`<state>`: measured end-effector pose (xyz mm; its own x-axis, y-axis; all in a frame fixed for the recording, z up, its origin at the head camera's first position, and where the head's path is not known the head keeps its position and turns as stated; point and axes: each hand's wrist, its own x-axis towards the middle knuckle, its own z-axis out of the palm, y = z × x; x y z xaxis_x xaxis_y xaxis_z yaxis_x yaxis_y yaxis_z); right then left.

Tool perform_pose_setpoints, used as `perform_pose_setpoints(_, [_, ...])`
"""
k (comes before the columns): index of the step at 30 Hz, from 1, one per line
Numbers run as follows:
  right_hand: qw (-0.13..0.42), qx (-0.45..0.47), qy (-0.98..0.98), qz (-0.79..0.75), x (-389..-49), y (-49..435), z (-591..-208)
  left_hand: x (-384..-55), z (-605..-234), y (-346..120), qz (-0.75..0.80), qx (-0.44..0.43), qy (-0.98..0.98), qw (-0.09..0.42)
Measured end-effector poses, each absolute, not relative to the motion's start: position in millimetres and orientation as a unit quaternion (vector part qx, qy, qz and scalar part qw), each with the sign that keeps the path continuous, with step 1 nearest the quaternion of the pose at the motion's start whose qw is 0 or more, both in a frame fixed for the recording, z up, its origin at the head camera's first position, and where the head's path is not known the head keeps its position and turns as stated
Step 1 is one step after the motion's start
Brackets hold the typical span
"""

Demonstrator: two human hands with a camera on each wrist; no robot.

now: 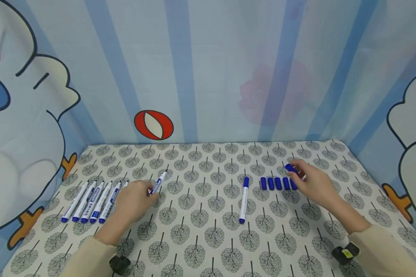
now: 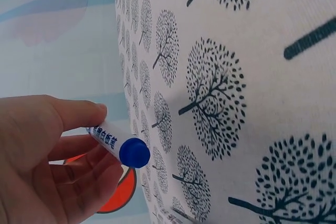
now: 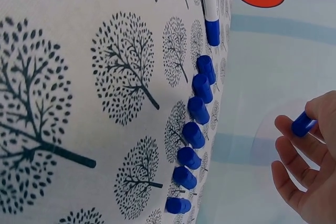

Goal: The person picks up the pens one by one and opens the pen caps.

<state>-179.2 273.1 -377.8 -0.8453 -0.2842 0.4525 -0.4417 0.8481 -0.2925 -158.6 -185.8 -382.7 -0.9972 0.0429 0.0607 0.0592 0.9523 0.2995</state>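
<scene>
My left hand (image 1: pixel 134 200) pinches a white whiteboard marker (image 1: pixel 158 182) between thumb and fingers, tilted above the table. Its dark writing tip points up and away, uncapped; its blue end (image 2: pixel 135 153) shows in the left wrist view. At the right, my right hand (image 1: pixel 313 184) holds a blue marker cap (image 3: pixel 303 124) between thumb and fingertips, raised above the table. Below and beside that hand lies a row of several blue caps (image 1: pixel 278 183), partly hidden by the fingers in the head view. A capped marker (image 1: pixel 244 203) lies between the hands, left of the row.
Several uncapped white markers (image 1: pixel 90 204) lie side by side at the table's left, the rightmost partly behind my left hand. The tree-print cloth (image 1: pixel 197 231) covers the table. A printed curtain (image 1: pixel 222 77) stands along the back and sides.
</scene>
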Motion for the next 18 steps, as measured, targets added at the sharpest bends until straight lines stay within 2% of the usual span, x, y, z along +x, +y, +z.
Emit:
perform_pose_setpoints(8, [0.2, 0.185, -0.94, 0.204, -179, 280, -379, -160, -387, -195, -0.167, -0.017, -0.985, 0.027])
perform_pose_setpoints(18, [0.169, 0.157, -0.95, 0.21, -177, 285, -378, -160, -393, -208, -0.169, 0.004, -0.985, 0.024])
